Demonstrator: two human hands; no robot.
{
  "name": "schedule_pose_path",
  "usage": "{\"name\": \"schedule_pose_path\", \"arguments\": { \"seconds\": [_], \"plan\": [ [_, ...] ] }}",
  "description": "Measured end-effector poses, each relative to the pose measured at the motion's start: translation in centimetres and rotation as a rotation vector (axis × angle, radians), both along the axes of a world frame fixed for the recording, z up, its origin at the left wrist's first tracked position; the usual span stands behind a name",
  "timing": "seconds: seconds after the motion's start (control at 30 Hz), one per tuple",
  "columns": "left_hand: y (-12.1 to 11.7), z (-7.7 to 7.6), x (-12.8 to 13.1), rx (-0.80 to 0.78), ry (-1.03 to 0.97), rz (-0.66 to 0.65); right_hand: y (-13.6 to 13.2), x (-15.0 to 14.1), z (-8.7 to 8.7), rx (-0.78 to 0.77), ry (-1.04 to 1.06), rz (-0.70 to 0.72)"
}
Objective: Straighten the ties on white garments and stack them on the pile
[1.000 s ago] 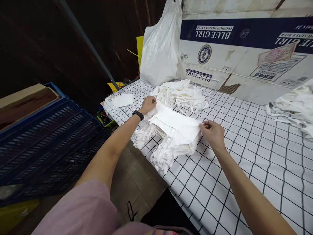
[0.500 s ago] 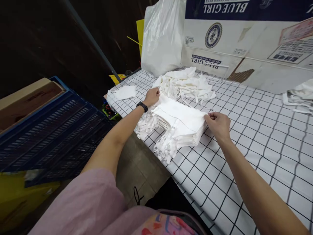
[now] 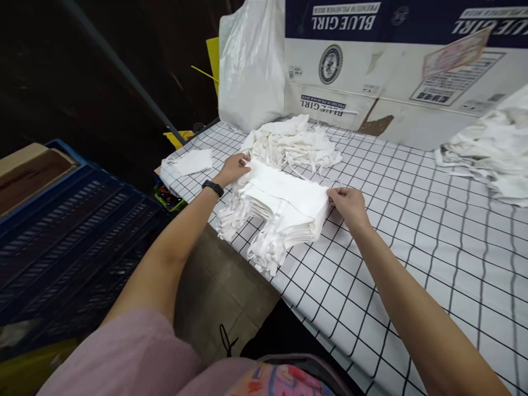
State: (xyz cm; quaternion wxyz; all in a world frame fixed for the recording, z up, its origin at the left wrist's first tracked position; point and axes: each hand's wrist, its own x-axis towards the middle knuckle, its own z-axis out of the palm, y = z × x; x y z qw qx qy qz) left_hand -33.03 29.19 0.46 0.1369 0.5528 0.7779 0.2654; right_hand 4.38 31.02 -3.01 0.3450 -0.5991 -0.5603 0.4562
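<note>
A neat stack of white cloth pieces with straps (image 3: 284,201) lies near the table's front edge, its straps bunched toward me. My left hand (image 3: 234,168), with a black band on the wrist, pinches the far left corner of the top piece. At the opposite corner, the fingers of my right hand (image 3: 348,204) are closed on the right edge of the same piece. The top piece lies flat between both hands. Just behind the stack is a loose heap of similar white cloth pieces (image 3: 291,142).
A single white cloth (image 3: 193,162) lies at the table's left end. Behind stand a white plastic bag (image 3: 251,66) and a large carton (image 3: 396,82). Another white cloth pile (image 3: 490,146) sits at right on the grid-patterned tablecloth (image 3: 396,209). Blue crates (image 3: 82,220) stand lower left.
The view has swung a little to the right, bringing more of the right-hand cloth pile into sight. Both hands remain at the corners of the top piece.
</note>
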Motion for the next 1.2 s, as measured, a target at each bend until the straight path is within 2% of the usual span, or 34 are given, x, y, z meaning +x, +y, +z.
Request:
{"name": "schedule_pose_path", "arguments": {
  "seconds": [0.1, 0.17, 0.33, 0.47, 0.57, 0.67, 0.77, 0.83, 0.93, 1.03, 1.2],
  "plan": [
    [-0.5, 0.0, -0.1, -0.012, 0.014, 0.017, 0.2, 0.4, 0.2, -0.091, 0.096, 0.001],
    [-0.9, -0.1, -0.1, -0.025, 0.035, 0.011, 0.2, 0.7, 0.1, -0.096, 0.124, 0.014],
    [-1.5, 0.2, 0.8, -0.040, 0.242, -0.072, -0.4, 0.9, -0.3, 0.053, 0.024, 0.064],
    [-0.7, 1.3, 3.4, 0.032, 0.382, -0.119, -0.4, 0.3, -0.2, 0.174, -0.171, 0.047],
    [1.2, 2.3, 6.6, 0.014, 0.480, -0.299, 1.2, -0.9, 0.4, 0.314, -0.291, 0.077],
    [4.0, 2.8, 10.2, -0.022, 0.492, -0.443, 4.4, -2.8, 1.3, 0.384, -0.355, 0.158],
    [7.3, 2.6, 13.1, -0.029, 0.493, -0.465, 8.1, -5.1, 2.1, 0.408, -0.429, 0.221],
    [9.6, 2.3, 14.3, -0.026, 0.497, -0.424, 10.4, -6.5, 2.5, 0.413, -0.466, 0.267],
    [12.4, 1.8, 14.6, -0.022, 0.492, -0.307, 13.1, -8.5, 2.8, 0.414, -0.491, 0.337],
    [14.0, 1.2, 13.6, -0.037, 0.458, -0.206, 14.6, -10.3, 2.4, 0.376, -0.499, 0.378],
    [14.4, 0.9, 12.0, -0.004, 0.342, -0.212, 15.1, -12.2, 1.2, 0.278, -0.462, 0.338]
  ]
}}
